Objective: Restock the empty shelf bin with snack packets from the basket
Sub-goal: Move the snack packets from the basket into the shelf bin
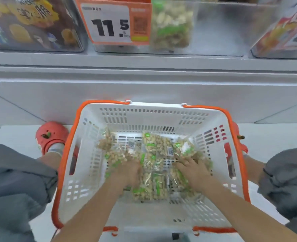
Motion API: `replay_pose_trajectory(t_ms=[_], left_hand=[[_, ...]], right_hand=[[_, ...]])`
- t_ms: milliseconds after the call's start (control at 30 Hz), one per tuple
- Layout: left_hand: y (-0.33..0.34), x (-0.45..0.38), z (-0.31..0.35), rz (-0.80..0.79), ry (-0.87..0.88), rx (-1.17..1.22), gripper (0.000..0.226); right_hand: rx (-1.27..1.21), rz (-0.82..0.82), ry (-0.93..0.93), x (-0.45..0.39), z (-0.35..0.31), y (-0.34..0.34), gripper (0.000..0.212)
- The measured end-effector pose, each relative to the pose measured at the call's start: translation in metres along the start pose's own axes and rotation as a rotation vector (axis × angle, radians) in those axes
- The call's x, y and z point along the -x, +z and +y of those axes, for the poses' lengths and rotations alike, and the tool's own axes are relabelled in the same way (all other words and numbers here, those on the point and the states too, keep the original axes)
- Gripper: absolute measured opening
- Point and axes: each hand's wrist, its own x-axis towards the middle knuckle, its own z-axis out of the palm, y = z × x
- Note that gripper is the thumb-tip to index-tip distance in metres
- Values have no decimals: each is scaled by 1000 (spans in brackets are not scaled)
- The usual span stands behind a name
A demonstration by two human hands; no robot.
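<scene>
- Both hands are reaching down into the white basket (144, 217) with orange handles, which is sitting on the floor between the person's knees.
- The left hand (126, 173) is lying over the snack packets (154, 172) piled in the basket bottom; motion blur is smearing its fingers, so I cannot tell whether it is gripping a packet or just pressing on one.
- The right hand (194, 169) is resting with fingers spread on packets at the right of the pile; whether any finger is hooking a packet is hidden.
- The clear shelf bin (219, 32) is standing on the shelf above, with one packet (172, 25) leaning at its left side; the rest of it is showing bare.
- An orange price tag (114, 21) reading 11.5 is covering the bin's left front; its top is cut off.
- A red shoe (51, 135) is showing left of the basket.
</scene>
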Motion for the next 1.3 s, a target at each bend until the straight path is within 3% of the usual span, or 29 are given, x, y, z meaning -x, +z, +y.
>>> replay_pose_trajectory(t_ms=[100, 233, 467, 567, 733, 867, 933, 1033, 1233, 1300], left_hand=[[22, -8, 9, 21, -29, -133, 75], [28, -12, 3, 44, -11, -92, 92], [24, -2, 0, 21, 23, -137, 78], [7, 10, 4, 39, -20, 52, 73], [-67, 33, 20, 162, 19, 352, 68], [-133, 64, 32, 273, 135, 401, 53], [-163, 85, 38, 369, 186, 409, 45], [-202, 120, 51, 497, 241, 490, 39], [-226, 177, 64, 559, 399, 839, 47], [-232, 183, 66, 604, 429, 919, 53]], right_hand=[[49, 2, -35, -8, 9, 10, 90], [66, 28, -69, -16, 9, 12, 90], [-54, 41, -51, -9, 0, 2, 77], [-278, 61, 3, 4, 3, -2, 75], [-858, 144, 64, 38, 12, -40, 97], [-1109, 249, -36, 81, 26, -89, 68], [-1172, 309, -90, 107, 34, -116, 54], [-1137, 423, -156, 144, 45, -156, 50], [-1264, 493, -299, 172, 61, -204, 46], [-1270, 533, -349, 173, 56, -221, 34]])
